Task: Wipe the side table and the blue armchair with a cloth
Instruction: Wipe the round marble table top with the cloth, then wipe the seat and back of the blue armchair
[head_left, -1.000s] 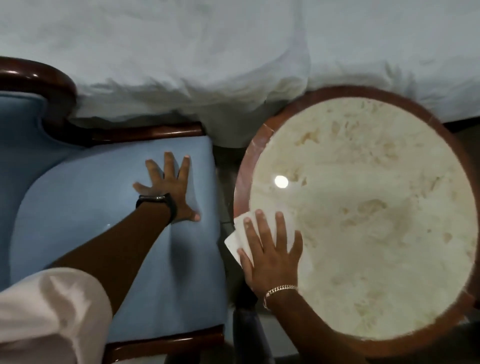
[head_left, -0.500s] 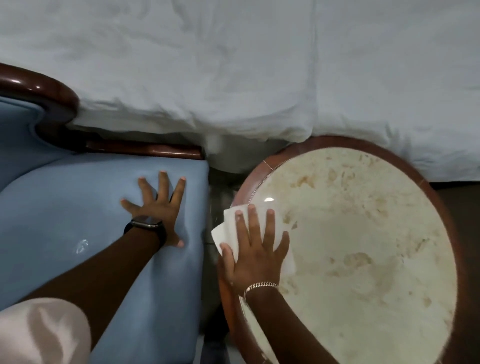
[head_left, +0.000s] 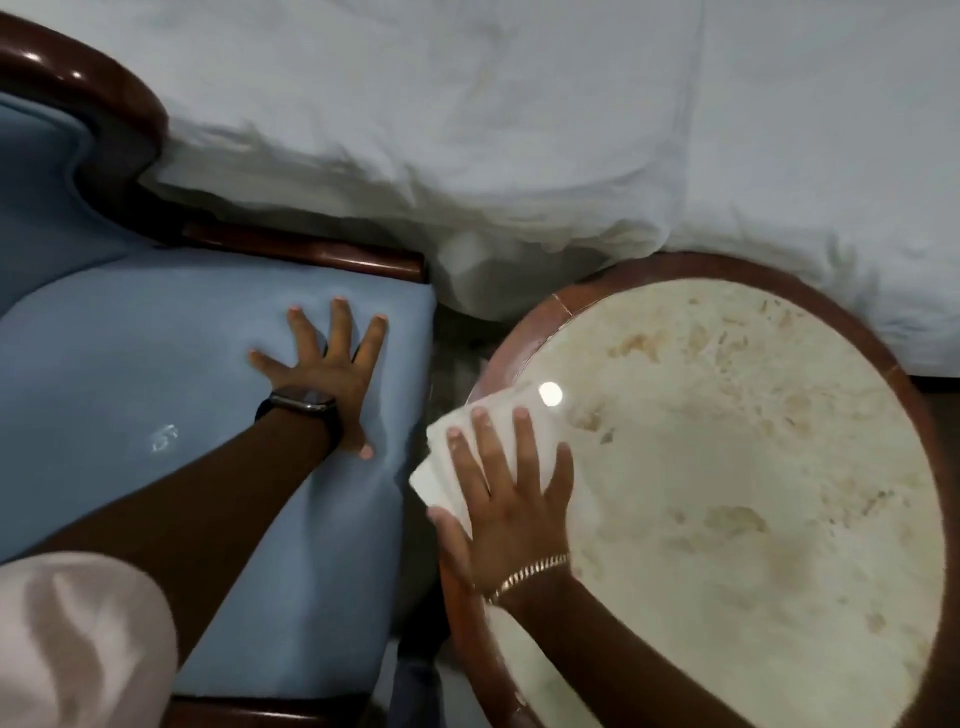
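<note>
Cloth (head_left: 506, 441), white and folded, lies on the left edge of the round side table (head_left: 737, 499) in the head view, one corner hanging past the rim toward the armchair. The right hand (head_left: 511, 501) presses flat on top of it, fingers spread and extended, not curled around the fabric; a gold chain bracelet (head_left: 527, 571) circles the wrist. The table has a cream marbled top with tan blotches, a bright light reflection just beyond the cloth, and a reddish-brown wooden rim.

Left of the table, across a narrow dark gap, stands the blue armchair (head_left: 130, 374) with its glossy dark wood frame. The left hand (head_left: 324, 371) rests palm down on the seat cushion near its right edge, open with fingers splayed, holding nothing. A black smartwatch (head_left: 301, 402) sits on that wrist, and a pale short sleeve (head_left: 78, 644) fills the lower left corner.

Rumpled white bedding (head_left: 519, 130) spans the top, reaching down beside both the chair and the table's far rim
</note>
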